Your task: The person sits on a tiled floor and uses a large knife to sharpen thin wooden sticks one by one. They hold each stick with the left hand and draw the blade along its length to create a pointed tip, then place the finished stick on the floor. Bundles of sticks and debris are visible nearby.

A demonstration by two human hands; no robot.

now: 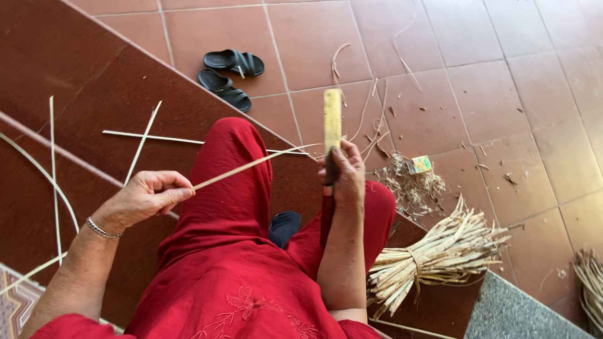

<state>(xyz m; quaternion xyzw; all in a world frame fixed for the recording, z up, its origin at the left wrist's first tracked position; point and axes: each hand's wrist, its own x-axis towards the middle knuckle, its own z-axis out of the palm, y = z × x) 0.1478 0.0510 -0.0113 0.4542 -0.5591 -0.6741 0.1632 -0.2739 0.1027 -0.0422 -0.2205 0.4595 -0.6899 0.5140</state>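
Both hands work one thin cane strip (242,167): left hand (147,196) pinches its near end taut at nine o'clock, while right hand (342,172) grips a knife (331,122) upright at its far end, seemingly shaving it, bundled stalks (433,254) waiting at four o'clock.

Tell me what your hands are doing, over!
Left hand pinches thin cane strip. Right hand grips knife upright against it. Nothing in the way.

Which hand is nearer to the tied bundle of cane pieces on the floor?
Right. The right hand, gripping a knife, sits just up-left of the bundle; the left hand, pinching a thin strip, is far across the lap.
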